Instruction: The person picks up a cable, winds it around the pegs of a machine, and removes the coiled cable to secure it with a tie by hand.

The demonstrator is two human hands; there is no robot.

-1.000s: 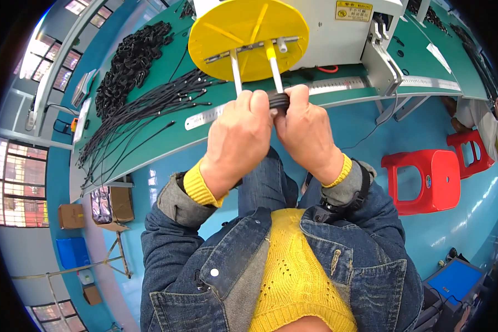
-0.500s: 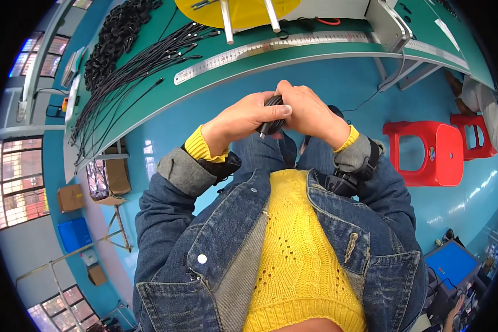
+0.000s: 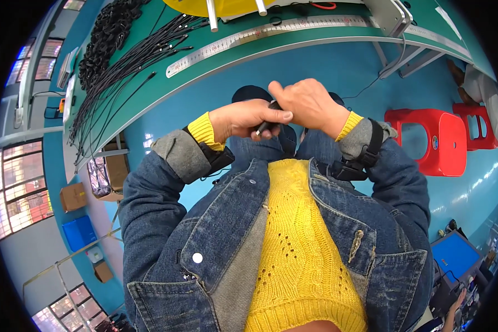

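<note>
A coiled black cable is held between my two hands, above my knees and in front of the bench edge. My left hand is closed around it, the thumb lying across the top and pointing right. Pressed against the coil from the other side is my right hand, its fingers bent and mostly hidden behind the back of the hand. One dark end of the cable pokes out below my left thumb. Much of the coil is covered by my fingers.
On the green bench lie loose straight black cables, a heap of coiled cables and a long steel ruler. A yellow disc with two pale posts stands behind. Red stools are at right; a person's hand shows lower right.
My hands have turned around the coil, which is now more covered. The right hand's fingers have curled further over it. The bench has shifted slightly upward in view.
</note>
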